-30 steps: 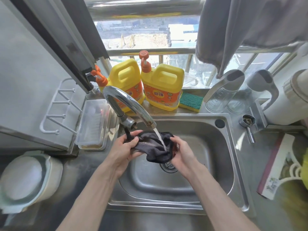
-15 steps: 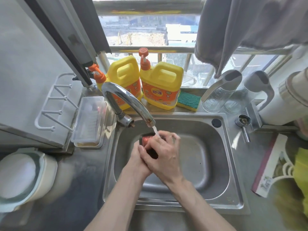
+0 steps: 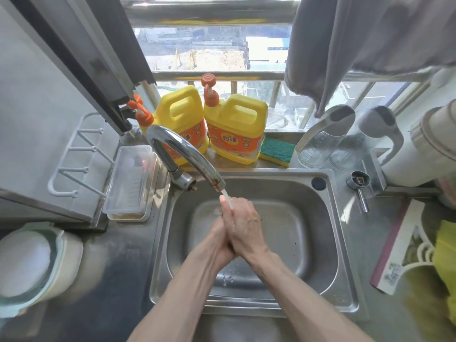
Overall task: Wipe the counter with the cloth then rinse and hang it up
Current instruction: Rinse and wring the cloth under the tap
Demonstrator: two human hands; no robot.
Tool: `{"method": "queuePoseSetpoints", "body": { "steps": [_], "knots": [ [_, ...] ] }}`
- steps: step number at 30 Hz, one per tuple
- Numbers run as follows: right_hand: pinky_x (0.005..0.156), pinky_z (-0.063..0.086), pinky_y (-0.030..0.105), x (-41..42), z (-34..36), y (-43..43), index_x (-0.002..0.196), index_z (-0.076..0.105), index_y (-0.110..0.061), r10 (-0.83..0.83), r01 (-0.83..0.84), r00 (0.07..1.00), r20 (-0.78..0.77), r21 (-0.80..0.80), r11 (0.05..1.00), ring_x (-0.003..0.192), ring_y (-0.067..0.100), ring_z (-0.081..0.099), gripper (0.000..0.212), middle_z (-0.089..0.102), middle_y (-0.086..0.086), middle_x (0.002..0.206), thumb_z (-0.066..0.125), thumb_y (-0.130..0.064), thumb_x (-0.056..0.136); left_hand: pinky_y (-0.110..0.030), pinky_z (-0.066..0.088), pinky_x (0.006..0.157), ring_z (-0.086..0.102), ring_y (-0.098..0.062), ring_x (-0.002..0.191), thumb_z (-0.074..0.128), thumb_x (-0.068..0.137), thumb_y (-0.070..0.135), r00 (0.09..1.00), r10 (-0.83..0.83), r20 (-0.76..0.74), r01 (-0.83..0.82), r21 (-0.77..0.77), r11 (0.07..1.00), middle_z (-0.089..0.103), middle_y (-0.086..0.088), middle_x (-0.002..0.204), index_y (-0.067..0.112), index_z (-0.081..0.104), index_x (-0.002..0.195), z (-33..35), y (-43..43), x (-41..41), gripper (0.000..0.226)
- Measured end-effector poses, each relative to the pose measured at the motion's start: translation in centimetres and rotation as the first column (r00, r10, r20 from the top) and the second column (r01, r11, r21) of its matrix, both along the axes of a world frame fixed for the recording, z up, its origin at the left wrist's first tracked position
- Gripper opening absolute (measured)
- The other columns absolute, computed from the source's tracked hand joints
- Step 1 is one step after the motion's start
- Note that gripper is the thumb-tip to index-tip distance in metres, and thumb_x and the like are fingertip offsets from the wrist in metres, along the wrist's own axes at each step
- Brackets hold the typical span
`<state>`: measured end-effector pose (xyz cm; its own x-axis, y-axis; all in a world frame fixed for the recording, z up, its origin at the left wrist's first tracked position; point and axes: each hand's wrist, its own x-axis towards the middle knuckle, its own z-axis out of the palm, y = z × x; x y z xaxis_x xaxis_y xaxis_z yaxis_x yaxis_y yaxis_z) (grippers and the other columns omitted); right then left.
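Right hand: the right hand (image 3: 244, 225) is over the shiny steel sink (image 3: 318, 233), with its back facing up.
Right fingers: they are straight and pressed close together, pointing away from the person.
Left hand: the left hand (image 3: 219, 233) lies flat against the right one, palm to palm, and is mostly hidden behind it.
Left fingers: the one tip that shows looks straight and touches the right fingers.
Water: a thin stream of water (image 3: 228, 199) runs from the curved silver tap (image 3: 182, 154) onto the fingertips.
Wiping cloth: it does not show. I cannot tell if it is squeezed between the two palms.
Counter: the grey steel counter (image 3: 118, 280) goes all around the sink.
Behind the sink: two yellow soap jugs with orange pumps (image 3: 237, 127) stand side by side on the ledge. A green and yellow sponge (image 3: 277, 150) lies just beside the right jug.
Up high: a big grey towel (image 3: 357, 40) hangs over a rail at the window, well apart from the hands.
Left side: a clear plastic box (image 3: 130, 183) sits next to the tap, near a white wire hook rack (image 3: 76, 161).
Right side: two see-through jugs with grey handles (image 3: 320, 137) stand by the sponge.
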<state>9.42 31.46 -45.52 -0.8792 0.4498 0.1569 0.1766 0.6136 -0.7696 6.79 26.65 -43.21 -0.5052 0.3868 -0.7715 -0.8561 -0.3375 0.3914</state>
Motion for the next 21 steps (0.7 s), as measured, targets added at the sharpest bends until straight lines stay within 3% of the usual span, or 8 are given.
{"method": "queuePoseSetpoints", "body": {
  "steps": [4, 6, 9, 11, 13, 16, 18, 21],
  "knots": [
    [0.065, 0.037, 0.041, -1.2, 0.9, 0.4, 0.056, 0.046, -0.014, -0.113, 0.213, 0.953, 0.282, -0.354, 0.911, 0.066, 0.032, 0.051, 0.062, 0.053, 0.004, 0.059, 0.035, -0.041, 0.111, -0.024, 0.053, 0.055, 0.067, -0.014, 0.061, 0.057, 0.095, 0.037, 0.987, -0.152, -0.046, 0.143, -0.163, 0.976, 0.067, -0.001, 0.069, 0.015, 0.062, 0.089, -1.6, -0.3, 0.8, 0.024],
    [0.068, 0.046, 0.043, -2.1, 0.7, 0.8, 0.056, 0.049, -0.011, -0.239, 0.410, 0.893, 0.381, -0.472, 0.780, 0.068, 0.031, 0.056, 0.062, 0.056, 0.006, 0.061, 0.036, -0.039, 0.110, -0.021, 0.048, 0.051, 0.066, -0.015, 0.062, 0.053, 0.096, 0.044, 0.967, -0.246, -0.067, 0.210, -0.341, 0.916, 0.069, -0.002, 0.071, 0.014, 0.066, 0.090, -1.6, -0.1, 1.2, 0.034],
    [0.062, 0.044, 0.036, -3.1, 0.2, 1.4, 0.063, 0.055, -0.010, -0.311, 0.655, 0.754, 0.579, -0.623, 0.429, 0.063, 0.028, 0.056, 0.048, 0.057, 0.008, 0.063, 0.045, -0.033, 0.104, -0.028, 0.043, 0.061, 0.072, -0.033, 0.086, 0.033, 0.104, 0.047, 0.849, -0.509, -0.144, 0.266, -0.716, 0.646, 0.075, -0.015, 0.091, 0.017, 0.069, 0.081, -1.7, -0.2, 1.4, 0.053],
    [0.058, 0.048, 0.033, -2.9, 0.3, 2.5, 0.080, 0.061, -0.008, -0.264, 0.675, 0.724, 0.637, -0.734, 0.076, 0.060, 0.027, 0.058, 0.041, 0.061, 0.012, 0.070, 0.052, -0.041, 0.102, -0.038, 0.047, 0.071, 0.070, -0.039, 0.089, 0.028, 0.105, 0.050, 0.771, -0.598, -0.219, 0.276, -0.731, 0.624, 0.072, -0.012, 0.079, 0.021, 0.066, 0.070, -1.7, -0.7, 0.9, 0.059],
    [0.068, 0.058, 0.042, -2.1, 0.1, 3.7, 0.099, 0.064, -0.003, -0.225, 0.598, 0.756, 0.615, -0.788, -0.147, 0.071, 0.032, 0.068, 0.053, 0.068, 0.019, 0.083, 0.059, -0.056, 0.099, -0.038, 0.053, 0.071, 0.067, -0.028, 0.076, 0.036, 0.107, 0.039, 0.754, -0.598, -0.272, 0.277, -0.694, 0.665, 0.069, -0.006, 0.077, 0.023, 0.065, 0.072, -1.5, -1.5, -0.1, 0.049],
    [0.091, 0.060, 0.057, -0.5, -0.6, 4.3, 0.112, 0.066, 0.001, -0.150, 0.492, 0.840, 0.521, -0.849, -0.192, 0.104, 0.045, 0.073, 0.060, 0.072, 0.030, 0.116, 0.073, -0.054, 0.091, -0.028, 0.055, 0.065, 0.069, -0.018, 0.079, 0.054, 0.102, 0.016, 0.785, -0.525, -0.329, 0.243, -0.616, 0.749, 0.073, -0.011, 0.096, 0.012, 0.069, 0.103, -1.6, -3.4, -1.4, 0.015],
    [0.091, 0.061, 0.056, 0.5, -1.0, 3.7, 0.130, 0.059, 0.013, -0.119, 0.439, 0.882, 0.456, -0.887, -0.143, 0.115, 0.048, 0.069, 0.058, 0.067, 0.034, 0.127, 0.079, -0.025, 0.091, -0.033, 0.059, 0.069, 0.072, -0.022, 0.085, 0.063, 0.097, 0.010, 0.811, -0.473, -0.344, 0.224, -0.565, 0.795, 0.073, -0.015, 0.101, 0.009, 0.065, 0.112, -1.7, -4.6, -1.9, 0.015],
    [0.076, 0.065, 0.043, 1.5, -1.7, 2.9, 0.128, 0.060, 0.014, -0.122, 0.422, 0.900, 0.418, -0.907, 0.002, 0.093, 0.039, 0.076, 0.036, 0.075, 0.029, 0.110, 0.066, 0.007, 0.093, -0.037, 0.063, 0.069, 0.076, -0.024, 0.087, 0.073, 0.090, 0.007, 0.825, -0.476, -0.304, 0.282, -0.510, 0.813, 0.076, -0.015, 0.101, 0.009, 0.065, 0.114, -0.7, -5.4, -2.8, 0.025]
  ]
}}
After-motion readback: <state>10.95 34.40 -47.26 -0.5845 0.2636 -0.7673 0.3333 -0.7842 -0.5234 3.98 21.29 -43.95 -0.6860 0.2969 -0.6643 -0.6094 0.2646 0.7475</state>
